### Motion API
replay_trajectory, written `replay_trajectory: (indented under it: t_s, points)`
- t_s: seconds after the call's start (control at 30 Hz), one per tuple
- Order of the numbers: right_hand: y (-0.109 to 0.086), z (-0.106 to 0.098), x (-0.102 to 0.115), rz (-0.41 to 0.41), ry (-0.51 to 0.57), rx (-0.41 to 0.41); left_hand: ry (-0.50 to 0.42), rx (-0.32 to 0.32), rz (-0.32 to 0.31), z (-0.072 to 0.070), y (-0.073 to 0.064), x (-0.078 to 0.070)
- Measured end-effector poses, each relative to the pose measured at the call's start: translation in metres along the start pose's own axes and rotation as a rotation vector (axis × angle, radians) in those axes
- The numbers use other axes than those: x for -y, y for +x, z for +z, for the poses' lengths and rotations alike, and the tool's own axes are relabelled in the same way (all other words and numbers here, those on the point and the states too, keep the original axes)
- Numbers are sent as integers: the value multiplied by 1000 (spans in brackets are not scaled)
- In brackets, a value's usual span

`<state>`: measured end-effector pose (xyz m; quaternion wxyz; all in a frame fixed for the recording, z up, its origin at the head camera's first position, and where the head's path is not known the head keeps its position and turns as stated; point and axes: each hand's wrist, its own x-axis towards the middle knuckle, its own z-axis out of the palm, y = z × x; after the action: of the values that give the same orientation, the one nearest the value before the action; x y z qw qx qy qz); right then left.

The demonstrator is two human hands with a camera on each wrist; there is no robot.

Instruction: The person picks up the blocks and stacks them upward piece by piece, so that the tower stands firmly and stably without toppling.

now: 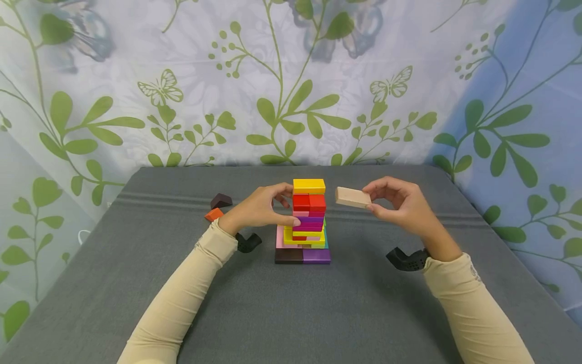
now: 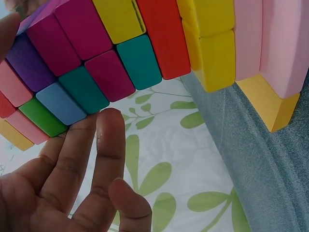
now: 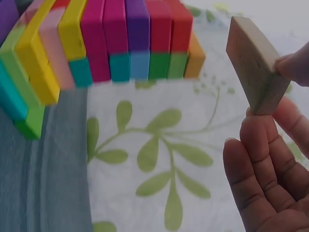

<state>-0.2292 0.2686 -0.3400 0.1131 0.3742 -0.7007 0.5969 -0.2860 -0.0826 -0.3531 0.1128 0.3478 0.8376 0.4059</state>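
Note:
A tower of stacked coloured wooden blocks point(image 1: 309, 203) stands in the middle, a yellow block point(image 1: 309, 185) on top and dark brown and purple ones at the base. My left hand point(image 1: 261, 207) holds the tower's left side, thumb at the front and fingers behind. In the left wrist view those fingers point(image 2: 110, 140) reach the blue and teal blocks point(image 2: 137, 63). To the right of the tower, my right hand point(image 1: 396, 199) pinches a plain wooden block point(image 1: 353, 197) by one end, in the air and apart from the tower.
An orange block point(image 1: 213, 214) and a dark brown block point(image 1: 221, 200) lie on the grey cloth-covered table point(image 1: 318, 313), left of the tower behind my left wrist. A leaf-patterned curtain point(image 1: 291, 65) hangs behind the table. Black wrist devices point(image 1: 406, 260) sit below both wrists.

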Motion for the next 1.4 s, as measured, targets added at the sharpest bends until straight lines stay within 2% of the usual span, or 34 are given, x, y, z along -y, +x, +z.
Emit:
replay_trajectory:
  t_s: [0.1, 0.3, 0.47, 0.77, 0.9, 1.03, 1.17, 1.4]
  points:
    - [5, 11, 3, -16, -27, 17, 3, -1, -8, 0, 0, 0]
    - [16, 34, 3, 30, -166, 21, -7, -1, -28, 0, 0, 0]
    - [24, 48, -1, 56, -256, 30, -17, 4, -16, 1, -1, -2]
    - [30, 59, -2, 36, -385, 35, -6, -2, 6, 1, 0, -1]
    - [33, 60, -2, 54, -416, 26, -13, -59, 38, 0, -3, -3]
    - [34, 60, -3, 65, -411, 25, -32, -153, 88, -1, -5, -7]
    - [36, 57, -5, 98, -333, 44, -47, -209, 124, -2, -6, -7]
    - [37, 48, -14, 273, -144, 112, -45, -246, 126, -1, -6, -6]
